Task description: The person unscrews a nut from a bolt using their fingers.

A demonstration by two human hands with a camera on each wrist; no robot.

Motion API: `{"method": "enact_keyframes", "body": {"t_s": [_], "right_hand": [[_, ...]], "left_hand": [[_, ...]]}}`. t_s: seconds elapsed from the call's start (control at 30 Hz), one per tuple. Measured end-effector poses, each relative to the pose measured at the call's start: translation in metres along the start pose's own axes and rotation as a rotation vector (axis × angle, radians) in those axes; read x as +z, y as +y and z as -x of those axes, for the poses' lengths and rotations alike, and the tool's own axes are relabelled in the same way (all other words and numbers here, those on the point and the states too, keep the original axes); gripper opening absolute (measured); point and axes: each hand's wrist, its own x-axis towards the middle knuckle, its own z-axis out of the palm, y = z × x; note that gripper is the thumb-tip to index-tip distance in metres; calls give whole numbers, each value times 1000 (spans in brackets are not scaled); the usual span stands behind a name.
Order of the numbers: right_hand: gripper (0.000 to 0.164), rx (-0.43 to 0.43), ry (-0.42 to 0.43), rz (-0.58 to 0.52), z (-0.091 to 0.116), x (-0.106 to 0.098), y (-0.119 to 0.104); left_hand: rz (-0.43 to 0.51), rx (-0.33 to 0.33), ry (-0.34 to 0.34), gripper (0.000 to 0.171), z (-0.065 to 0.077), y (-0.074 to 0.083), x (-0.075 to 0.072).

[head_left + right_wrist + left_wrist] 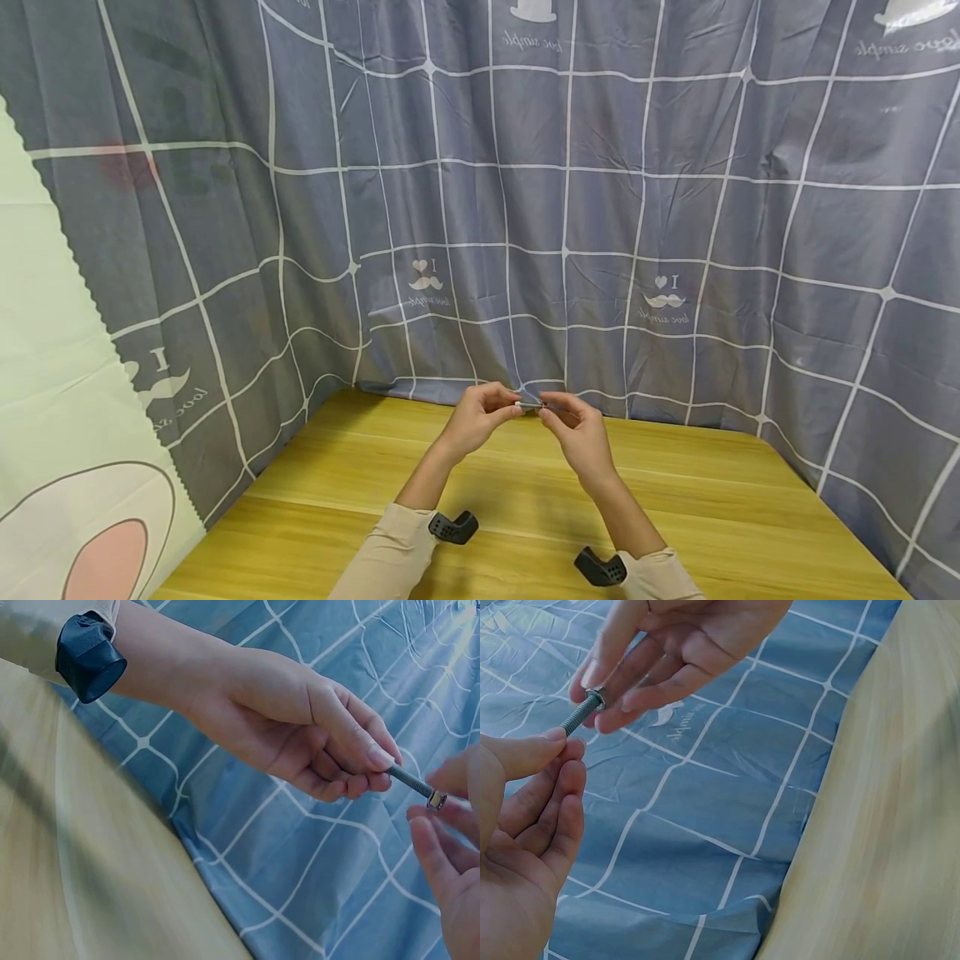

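Note:
A grey threaded bolt is held up between both hands, above the far part of the table. My left hand pinches its shank between thumb and fingertips, hiding that end. On the other end sits a shiny hex nut. My right hand has its thumb and fingertips around the nut; in the left wrist view the thumb tip lies right at the nut's edge. The left hand also shows in the right wrist view, its other fingers curled below the bolt.
A wood-grain table lies beneath the hands. Behind it hangs a grey-blue curtain with white grid lines, and a pale green cloth hangs at the left. Black wrist cameras are strapped by the beige sleeves.

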Motion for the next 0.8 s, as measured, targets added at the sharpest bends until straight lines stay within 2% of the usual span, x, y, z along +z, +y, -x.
{"method": "enact_keyframes", "body": {"t_s": [0.07, 0.3, 0.47, 0.7, 0.8], "right_hand": [[25, 0, -3, -8, 0, 0, 0], [14, 3, 9, -9, -1, 0, 0], [25, 1, -14, 7, 0, 0, 1], [16, -21, -9, -16, -1, -1, 4], [20, -45, -15, -8, 0, -1, 3]], "left_hand": [[1, 0, 1, 15, 0, 0, 0], [10, 3, -3, 13, -1, -1, 0], [15, -5, 3, 13, 0, -1, 0], [23, -15, 2, 13, 0, -2, 0], [35, -13, 3, 13, 0, -3, 0]]}}
